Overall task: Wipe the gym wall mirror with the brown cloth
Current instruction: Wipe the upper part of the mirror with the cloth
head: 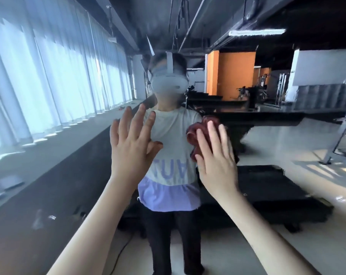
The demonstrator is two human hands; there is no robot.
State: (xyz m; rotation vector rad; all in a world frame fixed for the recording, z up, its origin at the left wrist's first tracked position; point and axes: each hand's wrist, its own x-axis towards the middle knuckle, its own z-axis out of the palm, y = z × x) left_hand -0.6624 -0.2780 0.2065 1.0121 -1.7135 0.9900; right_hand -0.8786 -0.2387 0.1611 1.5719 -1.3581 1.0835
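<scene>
Hands, two: left hand [130, 143], right hand [216, 157]; brown cloth [196, 133], one; wall mirror [277, 135], one; reflected person [171, 147], one; headset [169, 84], one; ceiling strip light [256, 32], one

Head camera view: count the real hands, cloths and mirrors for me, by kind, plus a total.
Hands: 2, the left hand and the right hand
Cloths: 1, the brown cloth under the right hand
Mirrors: 1, the mirror
Total: 4

The right hand [215, 155] hides most of the brown cloth [195, 133]; only folds show at its 11 o'clock. Both forearms [93, 225] run off the frame at 6 o'clock. The gym machines [267, 84] at 2 o'clock are too small and smeared to identify.
</scene>
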